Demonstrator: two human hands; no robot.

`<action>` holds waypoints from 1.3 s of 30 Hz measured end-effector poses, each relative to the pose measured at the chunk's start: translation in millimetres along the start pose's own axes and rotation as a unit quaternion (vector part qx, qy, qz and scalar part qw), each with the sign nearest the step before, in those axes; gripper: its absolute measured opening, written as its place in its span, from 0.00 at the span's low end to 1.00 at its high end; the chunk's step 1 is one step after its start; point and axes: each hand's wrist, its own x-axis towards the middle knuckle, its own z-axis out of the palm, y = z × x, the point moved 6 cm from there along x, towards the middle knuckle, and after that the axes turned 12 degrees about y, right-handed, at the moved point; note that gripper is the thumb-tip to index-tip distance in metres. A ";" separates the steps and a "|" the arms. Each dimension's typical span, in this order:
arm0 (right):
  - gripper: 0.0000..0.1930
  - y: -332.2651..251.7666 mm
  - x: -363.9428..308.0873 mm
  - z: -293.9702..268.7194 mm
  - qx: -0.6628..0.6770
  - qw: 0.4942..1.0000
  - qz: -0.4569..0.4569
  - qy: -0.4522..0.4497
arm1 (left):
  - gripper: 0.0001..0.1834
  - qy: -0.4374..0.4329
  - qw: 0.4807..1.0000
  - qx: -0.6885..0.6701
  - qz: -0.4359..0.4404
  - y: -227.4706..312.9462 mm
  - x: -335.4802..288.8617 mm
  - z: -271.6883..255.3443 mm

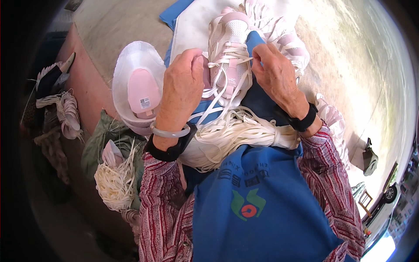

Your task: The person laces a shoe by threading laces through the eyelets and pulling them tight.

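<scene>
A pale pink and white sneaker upper (230,52) lies in front of me, its tongue and lace rows facing up. White shoelace (238,58) crosses the upper, and loose lengths hang toward me. My left hand (181,87) is closed at the left side of the upper, pinching a lace; its fingertips are partly hidden. On the other side my right hand (279,78) pinches the lace between thumb and forefinger. A thick bundle of cream shoelaces (235,135) rests across my lap, on the blue apron (262,218).
Left of my left hand is a white, rounded shoe piece (124,65) with a pink panel and label. More pink and white uppers (292,46) lie at the far right. Another lace bundle (114,185) hangs by a green sack (96,146). A small wooden chair (365,201) stands at right.
</scene>
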 end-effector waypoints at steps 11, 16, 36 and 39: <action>0.08 -32.6 14.5 25.9 0.035 0.993 -0.092 -0.062 | 0.15 -0.174 0.978 0.112 -0.010 -21.6 15.2 38.8; 0.07 -40.0 15.7 37.6 0.006 0.987 -0.130 -0.094 | 0.14 -0.146 0.986 0.034 -0.072 -33.2 18.0 37.3; 0.12 -59.3 -35.1 33.9 0.049 0.959 -0.156 -0.232 | 0.11 -0.282 0.855 -0.311 -0.306 -44.8 26.4 47.4; 0.06 -56.8 -38.2 39.3 0.038 0.958 -0.195 -0.209 | 0.10 -0.260 0.818 -0.348 -0.377 -44.5 23.0 44.3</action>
